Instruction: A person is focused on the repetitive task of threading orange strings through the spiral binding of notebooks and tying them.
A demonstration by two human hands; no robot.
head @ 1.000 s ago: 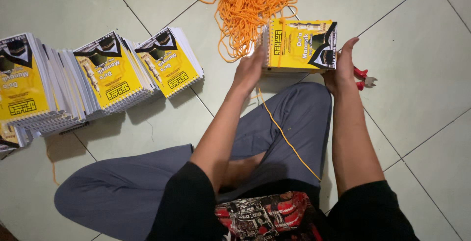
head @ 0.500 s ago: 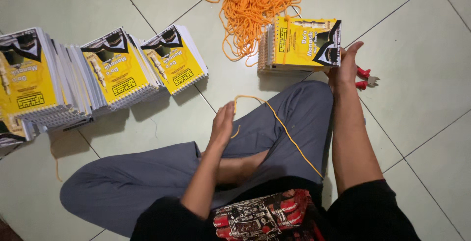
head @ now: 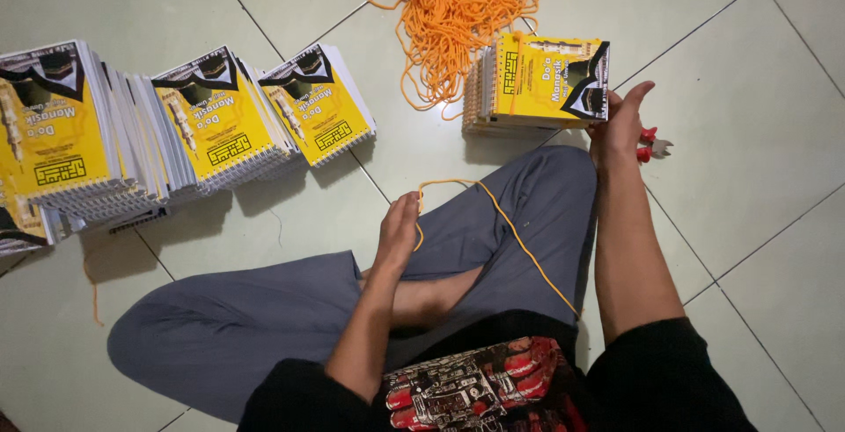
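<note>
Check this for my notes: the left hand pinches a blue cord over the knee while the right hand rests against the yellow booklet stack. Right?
Not quite: the cord is orange, not blue, as the head view shows. The left hand does pinch it over the knee, and the right hand rests against the yellow booklet stack.

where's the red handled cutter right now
In the head view it lies on the floor tiles at right, just behind the right hand, beside the stack of yellow booklets.
</note>
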